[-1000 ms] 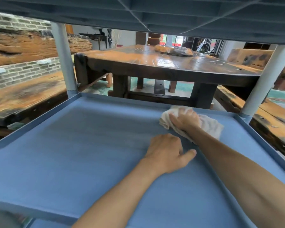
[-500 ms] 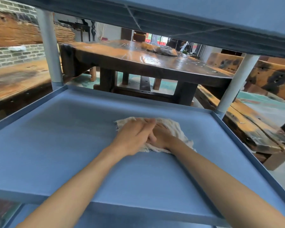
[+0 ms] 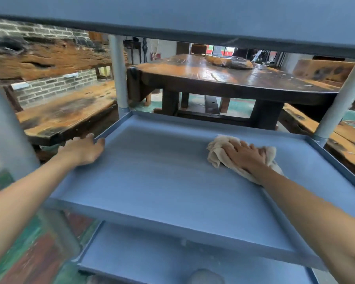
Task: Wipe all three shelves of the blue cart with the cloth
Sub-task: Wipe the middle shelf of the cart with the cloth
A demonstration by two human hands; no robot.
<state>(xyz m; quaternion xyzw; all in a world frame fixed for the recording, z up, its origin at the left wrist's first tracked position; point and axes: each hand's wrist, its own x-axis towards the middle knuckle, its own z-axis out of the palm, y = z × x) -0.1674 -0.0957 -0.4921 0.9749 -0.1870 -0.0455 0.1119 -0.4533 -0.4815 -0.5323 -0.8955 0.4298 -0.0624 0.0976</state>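
On the middle shelf (image 3: 152,181), at two o'clock, the cloth (image 3: 215,154) lies bunched under the flat, open right hand (image 3: 246,156), its long axis running ten to four. The left hand (image 3: 82,149) grips the rim at ten. Wiping looks midway; the bottom shelf (image 3: 152,257) likely remains.

We note the cart's middle shelf (image 3: 162,181) as matt blue plastic, faintly ribbed; cloth (image 3: 215,154) soft, crumpled, cream weave; table (image 3: 223,78) glossy dark wood; posts (image 3: 119,78) smooth grey.
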